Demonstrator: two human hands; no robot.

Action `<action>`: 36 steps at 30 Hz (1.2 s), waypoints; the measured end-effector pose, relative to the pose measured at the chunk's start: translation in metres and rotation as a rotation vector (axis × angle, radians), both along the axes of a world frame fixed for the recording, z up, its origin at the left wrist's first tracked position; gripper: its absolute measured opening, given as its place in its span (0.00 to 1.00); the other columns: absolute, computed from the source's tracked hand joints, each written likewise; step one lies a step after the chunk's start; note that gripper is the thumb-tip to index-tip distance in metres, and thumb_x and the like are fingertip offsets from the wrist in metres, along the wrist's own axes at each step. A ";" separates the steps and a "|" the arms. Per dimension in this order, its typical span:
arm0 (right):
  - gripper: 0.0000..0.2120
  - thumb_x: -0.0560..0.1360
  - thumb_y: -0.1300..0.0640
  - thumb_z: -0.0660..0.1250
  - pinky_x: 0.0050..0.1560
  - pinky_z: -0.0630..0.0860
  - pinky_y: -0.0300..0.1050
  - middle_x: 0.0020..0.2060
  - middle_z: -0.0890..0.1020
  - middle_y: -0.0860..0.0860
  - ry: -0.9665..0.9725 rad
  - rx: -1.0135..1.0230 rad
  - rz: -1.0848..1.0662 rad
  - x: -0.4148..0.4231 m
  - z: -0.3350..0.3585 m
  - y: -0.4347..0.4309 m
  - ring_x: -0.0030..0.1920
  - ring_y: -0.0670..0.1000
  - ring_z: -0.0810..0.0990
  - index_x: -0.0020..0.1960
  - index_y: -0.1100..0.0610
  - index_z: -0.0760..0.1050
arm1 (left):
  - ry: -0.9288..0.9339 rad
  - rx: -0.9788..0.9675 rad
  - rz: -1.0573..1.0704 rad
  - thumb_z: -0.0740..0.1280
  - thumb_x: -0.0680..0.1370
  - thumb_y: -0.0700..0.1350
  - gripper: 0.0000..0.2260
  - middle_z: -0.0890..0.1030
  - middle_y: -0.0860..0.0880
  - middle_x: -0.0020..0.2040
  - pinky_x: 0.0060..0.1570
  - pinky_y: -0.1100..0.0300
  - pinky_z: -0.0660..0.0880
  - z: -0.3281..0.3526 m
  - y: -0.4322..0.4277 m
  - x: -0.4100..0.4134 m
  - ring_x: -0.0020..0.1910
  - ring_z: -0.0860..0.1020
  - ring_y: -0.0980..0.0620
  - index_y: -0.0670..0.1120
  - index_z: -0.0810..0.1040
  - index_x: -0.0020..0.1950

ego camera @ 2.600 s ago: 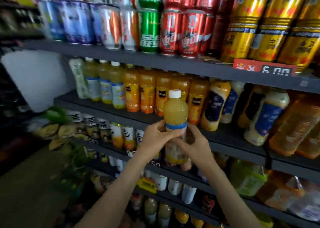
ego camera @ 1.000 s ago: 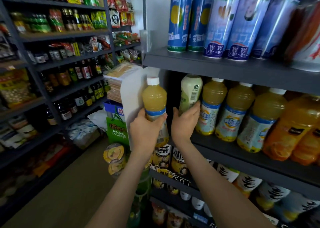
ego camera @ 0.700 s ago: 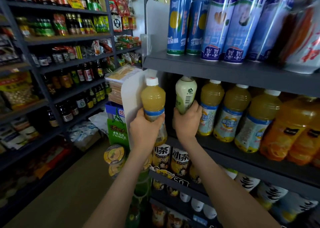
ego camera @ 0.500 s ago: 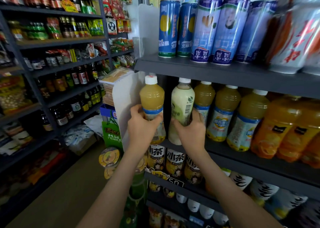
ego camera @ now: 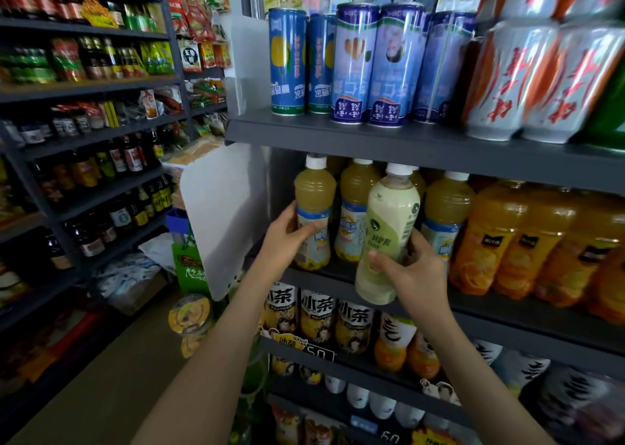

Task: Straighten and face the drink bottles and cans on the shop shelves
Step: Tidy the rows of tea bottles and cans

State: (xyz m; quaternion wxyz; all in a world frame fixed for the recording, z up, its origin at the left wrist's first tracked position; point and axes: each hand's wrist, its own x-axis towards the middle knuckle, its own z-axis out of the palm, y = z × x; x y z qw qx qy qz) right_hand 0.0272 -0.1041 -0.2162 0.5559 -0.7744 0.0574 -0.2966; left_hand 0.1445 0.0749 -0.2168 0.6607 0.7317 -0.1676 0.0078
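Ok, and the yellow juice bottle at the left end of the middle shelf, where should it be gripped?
Round its labelled lower body, from the front-left, as the left hand does now. The yellow juice bottle stands upright with the upper shelf close over its cap and a neighbouring bottle on its right, so the front is the free side.

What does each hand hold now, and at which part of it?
The left hand grips the yellow juice bottle around its label, mid-body. The right hand grips the pale green bottle around its lower body.
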 end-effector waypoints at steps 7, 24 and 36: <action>0.22 0.68 0.58 0.76 0.48 0.79 0.39 0.50 0.82 0.47 -0.001 -0.003 -0.004 -0.003 -0.005 0.003 0.51 0.44 0.80 0.60 0.52 0.75 | -0.162 0.348 0.412 0.78 0.64 0.56 0.34 0.73 0.44 0.57 0.55 0.51 0.73 -0.013 -0.023 -0.008 0.58 0.72 0.47 0.41 0.70 0.63; 0.21 0.69 0.63 0.74 0.48 0.79 0.36 0.50 0.82 0.44 0.047 0.146 0.071 -0.035 -0.002 -0.008 0.49 0.40 0.81 0.61 0.55 0.75 | -0.140 0.180 0.392 0.64 0.79 0.45 0.25 0.71 0.42 0.68 0.62 0.58 0.68 -0.025 -0.036 -0.017 0.66 0.70 0.47 0.40 0.62 0.74; 0.19 0.69 0.63 0.75 0.45 0.77 0.37 0.49 0.83 0.46 0.219 0.150 0.029 -0.135 -0.038 -0.071 0.49 0.42 0.81 0.58 0.55 0.77 | 0.176 0.117 -0.608 0.72 0.66 0.54 0.21 0.82 0.56 0.55 0.56 0.61 0.75 -0.038 -0.116 -0.149 0.57 0.79 0.58 0.54 0.78 0.58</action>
